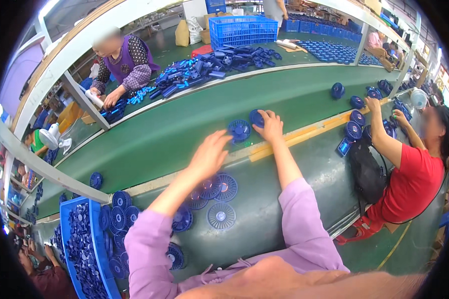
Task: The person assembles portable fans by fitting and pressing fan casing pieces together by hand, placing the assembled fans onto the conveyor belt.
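Over the near edge of the green conveyor belt [184,130], my right hand [270,127] is closed around a dark blue round fan part [256,118]. Just left of it lies a blue fan head [239,130] with a round grille. My left hand [209,153] reaches toward that fan head, fingers stretched out and slightly blurred, holding nothing I can see. Whether its fingertips touch the rim, I cannot tell. Below my left forearm, several round blue fan grilles [221,216] lie on the dark worktable [254,199], partly hidden by the arm.
A blue bin [65,239] of small dark parts stands at left beside more grilles [117,218]. Across the belt, a person in purple [115,65] works by a heap of blue housings [204,67]. At right, a person in red [409,179] handles fans near a black bag [366,167].
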`<state>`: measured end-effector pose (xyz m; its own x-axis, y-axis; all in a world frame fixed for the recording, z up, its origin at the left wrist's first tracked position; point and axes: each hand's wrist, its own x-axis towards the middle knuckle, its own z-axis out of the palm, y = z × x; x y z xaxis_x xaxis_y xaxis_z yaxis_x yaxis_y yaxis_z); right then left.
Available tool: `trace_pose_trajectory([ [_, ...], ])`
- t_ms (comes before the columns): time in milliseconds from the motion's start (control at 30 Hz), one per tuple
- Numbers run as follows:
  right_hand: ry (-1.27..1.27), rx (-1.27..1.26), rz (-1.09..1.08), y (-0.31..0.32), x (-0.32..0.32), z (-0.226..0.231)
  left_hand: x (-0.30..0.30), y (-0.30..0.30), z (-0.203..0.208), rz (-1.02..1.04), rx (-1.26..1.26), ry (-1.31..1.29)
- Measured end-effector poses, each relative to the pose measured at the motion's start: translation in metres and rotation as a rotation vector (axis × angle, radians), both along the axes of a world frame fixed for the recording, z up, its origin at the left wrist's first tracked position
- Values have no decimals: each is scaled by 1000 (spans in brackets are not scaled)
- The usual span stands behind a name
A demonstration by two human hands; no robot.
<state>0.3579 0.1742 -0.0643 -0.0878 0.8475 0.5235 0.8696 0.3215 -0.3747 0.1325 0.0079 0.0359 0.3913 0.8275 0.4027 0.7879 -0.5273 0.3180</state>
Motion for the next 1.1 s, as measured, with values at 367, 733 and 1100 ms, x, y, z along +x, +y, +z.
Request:
trace_pose_trajectory([
  [367, 99, -12, 37, 1, 1, 4, 55, 132, -62, 187, -103, 181],
  [733, 116, -17, 350, -4, -14, 10, -99, 46, -57, 613, -234, -405],
  [1100, 116, -779, 1376, -124, -81, 86, -131, -153, -58, 331, -380, -1827],
])
